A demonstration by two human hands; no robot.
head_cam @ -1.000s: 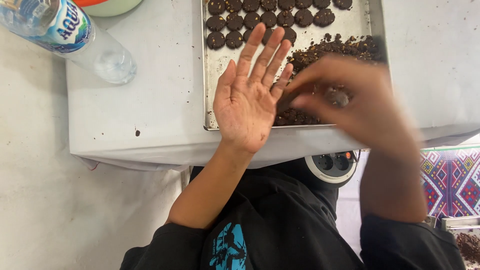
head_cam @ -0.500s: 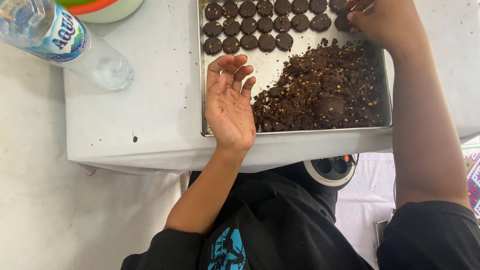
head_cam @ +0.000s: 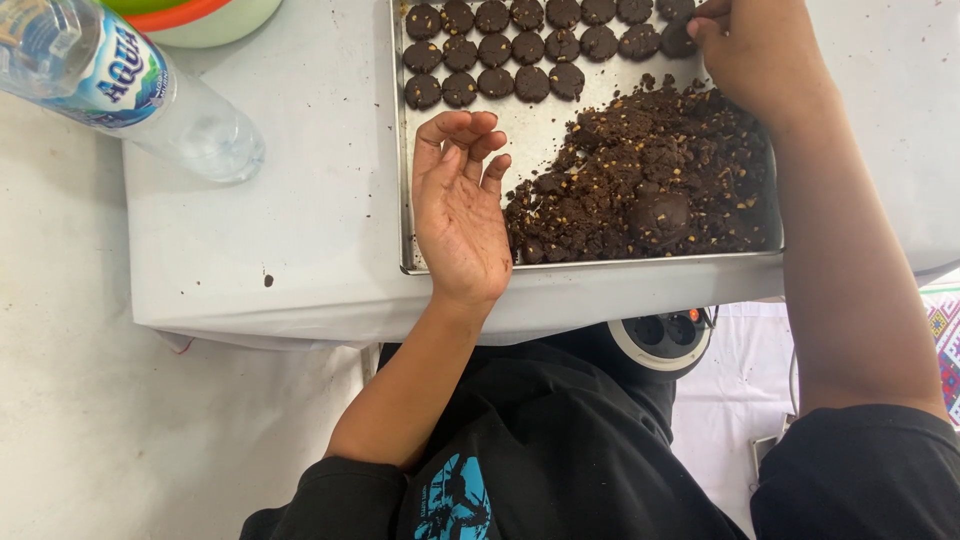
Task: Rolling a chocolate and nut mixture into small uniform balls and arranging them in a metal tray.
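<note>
From the head camera, a metal tray (head_cam: pixel 402 150) sits on a white table (head_cam: pixel 300 220), its near rim close to the table's edge. A heap of dark crumbly dough (head_cam: pixel 650 180) fills the tray's near right part; rows of round dark cookies (head_cam: pixel 500 50) line the far side. The left hand (head_cam: pixel 460 210) lies palm-up over the tray's bare strip, fingers loosely curled, empty. The right hand (head_cam: pixel 755 55) pinches closed at the far cookie row; what it grips is hidden. A plastic water bottle (head_cam: pixel 130 90) lies well left, beside a bowl (head_cam: pixel 200 15).

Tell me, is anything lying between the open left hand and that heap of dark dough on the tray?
Nothing visible. The left hand rests palm up right beside the dough heap, with only bare tray between.
</note>
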